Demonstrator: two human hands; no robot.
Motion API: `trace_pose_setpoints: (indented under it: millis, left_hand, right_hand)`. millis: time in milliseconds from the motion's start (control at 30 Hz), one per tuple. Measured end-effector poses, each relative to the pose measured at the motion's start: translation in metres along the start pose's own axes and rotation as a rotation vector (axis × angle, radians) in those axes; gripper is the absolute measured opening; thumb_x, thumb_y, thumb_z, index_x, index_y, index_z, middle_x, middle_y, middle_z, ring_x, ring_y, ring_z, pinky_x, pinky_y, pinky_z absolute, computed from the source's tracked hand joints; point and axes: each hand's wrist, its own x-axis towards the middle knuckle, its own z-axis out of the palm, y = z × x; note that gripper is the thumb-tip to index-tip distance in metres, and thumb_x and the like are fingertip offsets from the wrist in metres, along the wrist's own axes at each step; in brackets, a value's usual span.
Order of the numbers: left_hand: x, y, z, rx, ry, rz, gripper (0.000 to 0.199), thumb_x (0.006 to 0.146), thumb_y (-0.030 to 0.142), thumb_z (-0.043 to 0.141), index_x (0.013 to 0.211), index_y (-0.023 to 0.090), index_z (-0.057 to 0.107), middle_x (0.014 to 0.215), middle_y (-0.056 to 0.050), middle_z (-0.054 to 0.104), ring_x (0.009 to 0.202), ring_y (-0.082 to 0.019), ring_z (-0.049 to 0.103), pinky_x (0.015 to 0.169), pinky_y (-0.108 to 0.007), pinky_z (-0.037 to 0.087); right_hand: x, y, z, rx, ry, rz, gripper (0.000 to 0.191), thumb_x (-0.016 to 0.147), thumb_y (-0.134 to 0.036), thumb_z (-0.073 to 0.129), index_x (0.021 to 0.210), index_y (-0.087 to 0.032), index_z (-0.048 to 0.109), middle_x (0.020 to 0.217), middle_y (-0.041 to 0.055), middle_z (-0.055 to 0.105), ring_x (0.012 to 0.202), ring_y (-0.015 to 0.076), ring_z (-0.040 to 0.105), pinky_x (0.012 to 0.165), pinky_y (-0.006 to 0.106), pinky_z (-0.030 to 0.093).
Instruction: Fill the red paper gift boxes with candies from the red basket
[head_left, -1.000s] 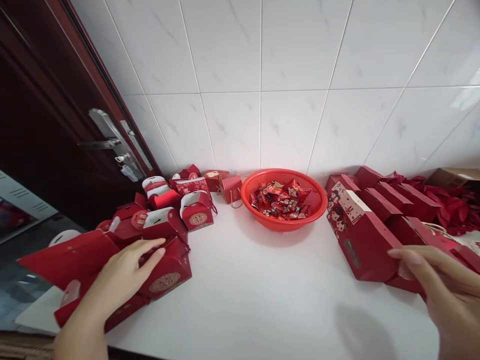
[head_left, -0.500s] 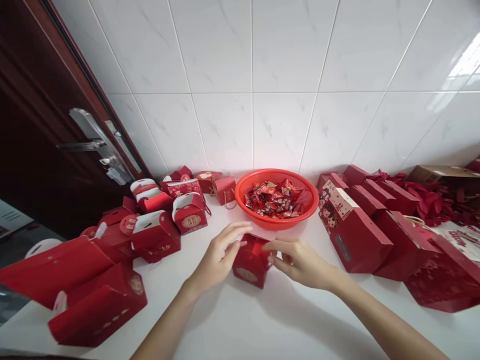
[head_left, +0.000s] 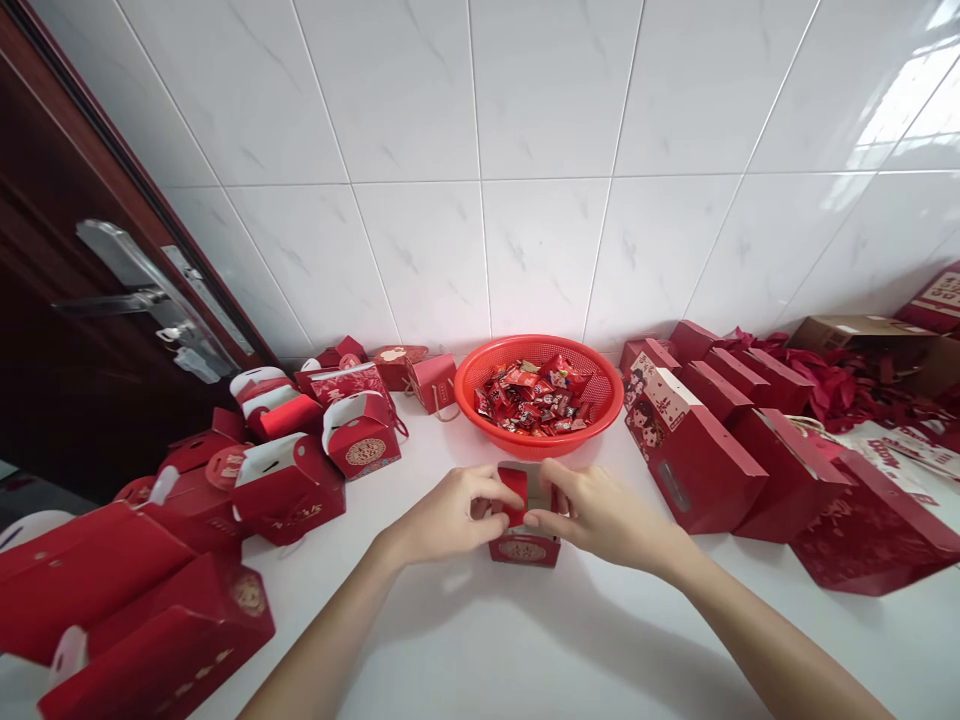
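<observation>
Box [head_left: 523, 551], small and red, stands upright on the white table [head_left: 480, 640] between 2 hands, its top open. The pale round medallion [head_left: 523, 550] on its near panel points toward the person; that panel runs left to right, but the hands cover the sides, so which way the long axis lies cannot be told. The left hand [head_left: 448, 510] grips the left upper edge, thumb and fingers curled in; the right hand [head_left: 606, 515] grips the right upper edge likewise. Just beyond sits 1 red basket [head_left: 540, 442] holding wrapped sweets [head_left: 534, 397]. Other red boxes [head_left: 289, 487] crowd the left; tall red cartons [head_left: 709, 470] stand right.
</observation>
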Motion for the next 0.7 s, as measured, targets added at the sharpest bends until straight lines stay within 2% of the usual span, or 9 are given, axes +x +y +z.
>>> trace_pose_setpoints:
  millis: [100, 167, 233, 300, 367, 433, 500, 600, 700]
  left_hand:
    - [0.008, 0.008, 0.002, 0.057, -0.172, 0.072, 0.035, 0.077, 0.013, 0.055, 0.096, 0.028, 0.081, 0.072, 0.001, 0.065, 0.058, -0.014, 0.054, 0.054, -0.023, 0.038]
    - [0.016, 0.015, 0.007, 0.109, -0.207, 0.08, 0.029, 0.08, 0.017, 0.055, 0.087, 0.029, 0.08, 0.06, 0.003, 0.062, 0.048, -0.014, 0.049, 0.05, -0.025, 0.033]
    - [0.024, 0.02, 0.013, 0.193, -0.158, 0.07, 0.023, 0.085, 0.027, 0.058, 0.069, 0.026, 0.075, 0.056, 0.002, 0.06, 0.044, -0.014, 0.046, 0.05, -0.027, 0.03]
    - [0.029, 0.023, 0.017, 0.306, -0.078, 0.057, 0.034, 0.085, 0.034, 0.062, 0.053, 0.022, 0.063, 0.053, 0.0, 0.056, 0.044, -0.014, 0.044, 0.05, -0.028, 0.028]
    - [0.028, 0.022, 0.016, 0.392, -0.001, 0.028, 0.036, 0.082, 0.033, 0.066, 0.049, 0.021, 0.057, 0.053, 0.001, 0.053, 0.045, -0.013, 0.044, 0.049, -0.028, 0.027]
    - [0.023, 0.018, 0.012, 0.404, 0.074, 0.033, 0.024, 0.08, 0.028, 0.066, 0.057, 0.02, 0.062, 0.061, 0.001, 0.055, 0.05, -0.013, 0.048, 0.05, -0.026, 0.032]
    - [0.015, 0.012, 0.005, 0.363, 0.129, 0.12, 0.015, 0.084, 0.021, 0.059, 0.075, 0.021, 0.072, 0.079, -0.002, 0.063, 0.065, -0.015, 0.058, 0.056, -0.026, 0.041]
    - [0.003, 0.001, -0.003, 0.349, 0.127, 0.269, 0.036, 0.086, 0.006, 0.045, 0.091, 0.024, 0.076, 0.102, -0.006, 0.068, 0.091, -0.02, 0.064, 0.072, -0.028, 0.049]
    - [-0.004, -0.007, -0.006, 0.395, 0.079, 0.243, 0.048, 0.085, -0.001, 0.038, 0.097, 0.025, 0.077, 0.104, -0.006, 0.072, 0.091, -0.02, 0.066, 0.077, -0.03, 0.051]
  right_hand:
    - [-0.006, 0.011, 0.001, 0.128, -0.004, 0.04, 0.017, 0.093, -0.036, 0.06, 0.088, -0.022, 0.051, 0.08, 0.0002, 0.067, 0.063, 0.0147, 0.055, 0.055, 0.024, 0.031]
    - [-0.009, 0.017, 0.004, 0.168, -0.021, 0.053, 0.01, 0.091, -0.029, 0.059, 0.087, -0.022, 0.052, 0.082, 0.0001, 0.067, 0.065, 0.0145, 0.058, 0.056, 0.024, 0.034]
    - [-0.011, 0.021, 0.006, 0.174, -0.022, 0.071, 0.004, 0.089, -0.025, 0.058, 0.091, -0.022, 0.056, 0.082, -0.0002, 0.068, 0.066, 0.0147, 0.06, 0.058, 0.024, 0.036]
    - [-0.015, 0.023, 0.007, 0.162, -0.001, 0.102, 0.008, 0.089, -0.027, 0.059, 0.096, -0.023, 0.06, 0.078, -0.0007, 0.068, 0.065, 0.0158, 0.062, 0.059, 0.025, 0.037]
    - [-0.019, 0.023, 0.007, 0.149, 0.02, 0.141, 0.017, 0.087, -0.031, 0.064, 0.103, -0.024, 0.062, 0.074, -0.0011, 0.067, 0.065, 0.0175, 0.063, 0.06, 0.025, 0.038]
    - [-0.022, 0.022, 0.007, 0.15, 0.019, 0.179, 0.026, 0.084, -0.033, 0.068, 0.109, -0.025, 0.063, 0.071, -0.0016, 0.066, 0.064, 0.0186, 0.064, 0.06, 0.026, 0.04]
    - [-0.024, 0.022, 0.009, 0.171, 0.011, 0.202, 0.031, 0.083, -0.033, 0.069, 0.113, -0.025, 0.063, 0.067, -0.0027, 0.065, 0.063, 0.019, 0.063, 0.061, 0.027, 0.041]
    - [-0.023, 0.023, 0.014, 0.226, 0.012, 0.21, 0.033, 0.083, -0.034, 0.068, 0.114, -0.025, 0.062, 0.061, -0.0045, 0.061, 0.06, 0.0191, 0.061, 0.06, 0.027, 0.042]
    - [-0.021, 0.027, 0.018, 0.276, 0.03, 0.207, 0.033, 0.084, -0.037, 0.068, 0.114, -0.026, 0.061, 0.059, -0.0051, 0.059, 0.059, 0.0189, 0.06, 0.059, 0.028, 0.042]
